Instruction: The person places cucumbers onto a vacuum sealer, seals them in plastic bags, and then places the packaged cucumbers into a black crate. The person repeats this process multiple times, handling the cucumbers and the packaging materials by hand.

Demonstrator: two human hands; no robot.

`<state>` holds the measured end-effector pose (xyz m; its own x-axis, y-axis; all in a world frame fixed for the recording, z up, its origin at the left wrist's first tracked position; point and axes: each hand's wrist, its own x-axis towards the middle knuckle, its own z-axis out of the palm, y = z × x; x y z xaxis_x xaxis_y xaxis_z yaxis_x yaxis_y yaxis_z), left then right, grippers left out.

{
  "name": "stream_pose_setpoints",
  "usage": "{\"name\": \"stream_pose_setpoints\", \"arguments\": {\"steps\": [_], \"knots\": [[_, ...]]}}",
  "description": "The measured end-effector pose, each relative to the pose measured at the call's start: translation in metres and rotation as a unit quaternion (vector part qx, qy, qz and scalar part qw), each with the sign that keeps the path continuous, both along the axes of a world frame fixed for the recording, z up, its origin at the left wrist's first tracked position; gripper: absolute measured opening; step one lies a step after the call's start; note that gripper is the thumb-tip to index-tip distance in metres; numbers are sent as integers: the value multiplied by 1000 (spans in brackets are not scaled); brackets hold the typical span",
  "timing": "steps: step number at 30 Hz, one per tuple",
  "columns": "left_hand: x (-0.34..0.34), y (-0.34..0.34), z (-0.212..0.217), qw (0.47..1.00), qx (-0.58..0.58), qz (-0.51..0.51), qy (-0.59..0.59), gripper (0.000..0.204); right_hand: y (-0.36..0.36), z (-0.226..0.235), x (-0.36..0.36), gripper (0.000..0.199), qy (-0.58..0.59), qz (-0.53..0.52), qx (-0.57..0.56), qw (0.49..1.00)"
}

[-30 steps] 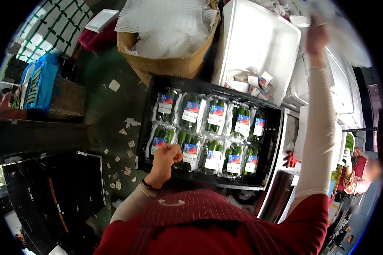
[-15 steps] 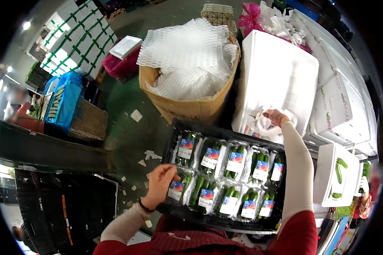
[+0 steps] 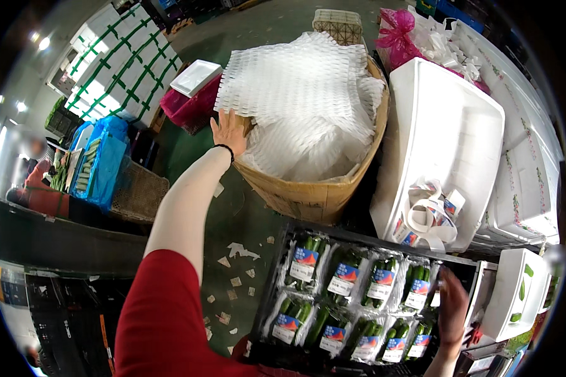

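Open floor left of the crate; right side hemmed in.
Green floor (image 3: pixel 233 220) passable beside black crate (image 3: pixel 277 327); cardboard box (image 3: pixel 308 195) of foam netting, white foam box (image 3: pixel 446 144) blocking beyond it.

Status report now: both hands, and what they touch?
Left hand open on cardboard box rim, at the foam sheets. Right hand at black crate of packed cucumbers. Nothing between.
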<state>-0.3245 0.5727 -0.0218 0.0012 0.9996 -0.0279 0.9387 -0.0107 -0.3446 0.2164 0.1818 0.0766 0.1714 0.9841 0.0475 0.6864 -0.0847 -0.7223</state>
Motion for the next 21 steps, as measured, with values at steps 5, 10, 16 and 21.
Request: {"name": "stream_pose_setpoints", "arguments": {"steps": [5,10,16,21], "knots": [[14,51,-33,991,-68,57,98,60,-122,-14,-44,30,-88,-74,-232,966],[-39,89,-66,991,-15,41,125,55,-134,-23,-90,32,-13,-41,-136,990],[-51,86,-43,987,107,-78,93,48,-96,-21,-119,34,-79,-14,-117,990],[-52,46,23,913,301,-260,-93,11,-57,-7,-145,65,129,-101,-2,986]]}}
